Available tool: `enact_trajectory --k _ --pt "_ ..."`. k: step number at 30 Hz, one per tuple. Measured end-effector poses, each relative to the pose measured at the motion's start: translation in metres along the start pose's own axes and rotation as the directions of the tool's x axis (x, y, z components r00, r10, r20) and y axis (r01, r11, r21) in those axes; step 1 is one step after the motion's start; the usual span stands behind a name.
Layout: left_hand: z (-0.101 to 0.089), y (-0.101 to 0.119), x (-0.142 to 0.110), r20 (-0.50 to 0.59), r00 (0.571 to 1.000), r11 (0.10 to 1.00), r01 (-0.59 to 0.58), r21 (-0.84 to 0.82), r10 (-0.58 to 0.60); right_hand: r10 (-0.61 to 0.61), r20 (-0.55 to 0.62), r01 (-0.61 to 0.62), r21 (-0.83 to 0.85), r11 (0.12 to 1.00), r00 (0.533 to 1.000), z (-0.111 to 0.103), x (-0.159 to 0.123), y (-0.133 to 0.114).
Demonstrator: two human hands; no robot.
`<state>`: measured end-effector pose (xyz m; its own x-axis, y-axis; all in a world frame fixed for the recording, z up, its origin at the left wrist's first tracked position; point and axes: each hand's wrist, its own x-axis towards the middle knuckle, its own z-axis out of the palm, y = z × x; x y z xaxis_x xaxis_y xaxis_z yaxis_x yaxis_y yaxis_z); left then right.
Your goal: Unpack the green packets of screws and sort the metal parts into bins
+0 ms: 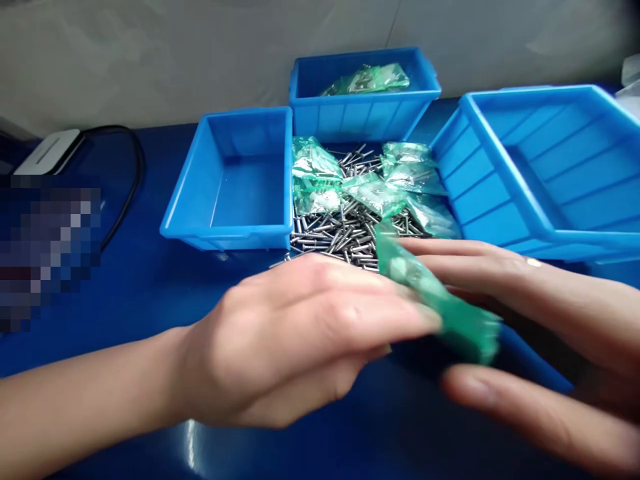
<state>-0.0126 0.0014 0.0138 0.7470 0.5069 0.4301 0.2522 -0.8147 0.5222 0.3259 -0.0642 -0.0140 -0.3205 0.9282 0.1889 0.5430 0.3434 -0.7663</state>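
I monitor 1 view: the head camera, worn by the person. It faces forward and down, from above the near side of the blue table. The left hand and the right hand are closest to the camera and occupy the lower foreground, entering from the left and right frame edges. 3 blue bins stand farther out. The grey wall closes the view at the top.

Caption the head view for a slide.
Left hand holding a green packet, right hand open beside it, before loose screws, more packets and three blue bins on a blue table.
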Motion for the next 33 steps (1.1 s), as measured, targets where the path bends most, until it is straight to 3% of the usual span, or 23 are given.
enact_trajectory --k 4,9,15,25,33 --pt "0.016 -0.007 0.000 -0.006 0.988 0.987 -0.157 -0.011 0.157 0.113 -0.037 -0.105 0.183 0.978 0.993 0.009 0.010 -0.002" --pt "0.032 -0.017 0.006 -0.130 0.935 0.943 -0.332 0.001 0.329 0.124 -0.027 -0.117 0.198 0.973 0.992 0.018 0.023 -0.001" --pt "0.021 -0.008 0.007 -0.007 0.966 0.965 -0.258 0.044 0.258 0.125 -0.025 -0.117 0.197 0.973 0.992 0.019 0.025 0.001" --pt "0.025 -0.004 0.007 -0.160 0.976 0.981 -0.126 0.146 0.149 0.132 -0.030 -0.124 0.195 0.973 0.991 0.021 0.024 -0.001" --pt "0.023 -0.001 0.002 -0.104 0.985 0.984 -0.121 0.134 0.135 0.146 -0.028 -0.138 0.196 0.971 0.989 0.019 0.030 -0.002"
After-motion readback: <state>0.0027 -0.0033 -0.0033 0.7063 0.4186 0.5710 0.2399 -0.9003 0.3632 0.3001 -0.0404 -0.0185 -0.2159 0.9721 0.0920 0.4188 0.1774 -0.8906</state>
